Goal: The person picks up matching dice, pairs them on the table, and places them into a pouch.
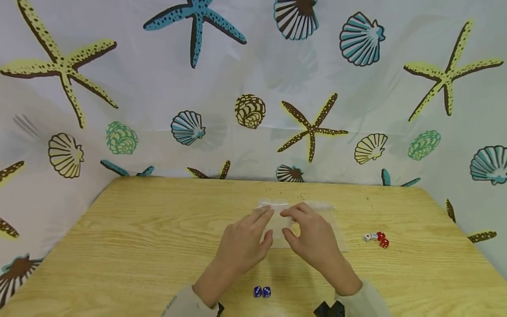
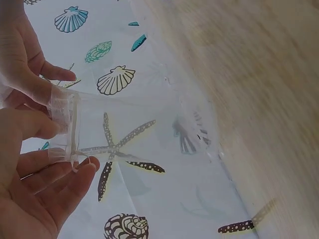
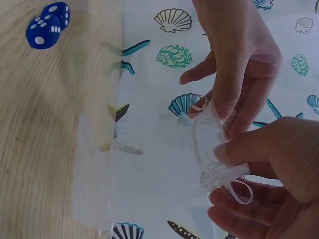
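Note:
A sheer white drawstring bag [image 1: 337, 231] is held up over the table by both hands, its body stretching away from them. In the left wrist view its gathered mouth [image 2: 65, 117] lies between the two sets of fingers. My left hand [image 1: 243, 240] grips one side of the mouth, with a thin cord loop by its fingertips. My right hand [image 1: 315, 235] pinches the opposite side between thumb and fingers. A white cord loop [image 3: 242, 193] hangs at the right fingers in the right wrist view. The see-through fabric lets the patterned cloth show behind it.
Two blue dice [image 1: 262, 292] lie on the wooden table [image 1: 150, 246] near the front, between the forearms. White dice [image 1: 370, 237] and red dice [image 1: 383, 241] sit together at the right. A cloth printed with shells and starfish [image 1: 222, 145] hangs around the table's back and sides.

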A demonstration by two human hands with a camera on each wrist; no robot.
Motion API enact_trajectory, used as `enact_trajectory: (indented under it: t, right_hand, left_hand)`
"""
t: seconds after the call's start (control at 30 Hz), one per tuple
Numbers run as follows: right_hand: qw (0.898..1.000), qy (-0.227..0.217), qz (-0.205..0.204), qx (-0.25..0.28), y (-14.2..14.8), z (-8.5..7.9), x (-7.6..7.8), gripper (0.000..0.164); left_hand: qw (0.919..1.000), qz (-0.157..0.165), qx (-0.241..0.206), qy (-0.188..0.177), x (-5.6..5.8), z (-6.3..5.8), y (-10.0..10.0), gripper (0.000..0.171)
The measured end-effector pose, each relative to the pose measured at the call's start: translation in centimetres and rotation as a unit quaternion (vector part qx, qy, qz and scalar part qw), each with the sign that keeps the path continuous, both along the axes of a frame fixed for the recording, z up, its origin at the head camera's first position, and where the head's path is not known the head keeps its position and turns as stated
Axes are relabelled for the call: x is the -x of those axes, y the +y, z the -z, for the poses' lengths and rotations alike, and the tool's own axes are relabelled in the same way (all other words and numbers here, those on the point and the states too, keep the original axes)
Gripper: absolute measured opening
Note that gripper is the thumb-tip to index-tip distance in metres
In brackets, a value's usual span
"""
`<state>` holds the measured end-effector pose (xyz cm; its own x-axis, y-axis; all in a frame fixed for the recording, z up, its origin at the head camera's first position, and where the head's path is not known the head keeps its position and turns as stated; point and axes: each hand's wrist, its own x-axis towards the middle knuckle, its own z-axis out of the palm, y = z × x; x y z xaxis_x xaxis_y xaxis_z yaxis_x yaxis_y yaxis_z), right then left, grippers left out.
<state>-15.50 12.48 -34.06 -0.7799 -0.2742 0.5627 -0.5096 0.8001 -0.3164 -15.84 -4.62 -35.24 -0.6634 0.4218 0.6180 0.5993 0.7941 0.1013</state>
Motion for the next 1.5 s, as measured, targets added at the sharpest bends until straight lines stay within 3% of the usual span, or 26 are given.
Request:
enact_trajectory:
  t: [0.37,0.7,0.87,1.2,1.5]
  right_hand:
    - [0.999,-0.049,-0.018,0.003,0.2,-0.3,-0.6,0.025]
    - [0.999,0.009,-0.029,0.01,0.5,-0.7,-1.7,0.026]
    - [0.999,0.013,-0.038,0.031,0.6,-0.9,-2.8,0.027]
    - [0.99,-0.082,-0.111,0.016,0.4,0.4,-4.5,0.026]
    - [0.967,-0.199,-0.161,-0.006,-0.1,2.6,-4.5,0.024]
  left_hand:
    - [0.9992,0.01,0.027,-0.027,0.1,0.2,-0.2,0.043]
    - [0.9986,0.01,0.032,-0.041,0.1,0.3,-0.2,0.045]
    - [0.9985,0.009,0.031,-0.043,0.1,0.2,-0.2,0.045]
    - [0.9983,0.01,0.029,-0.049,0.2,0.3,-0.3,0.045]
    - [0.9964,0.02,0.039,-0.073,0.2,0.2,-0.4,0.047]
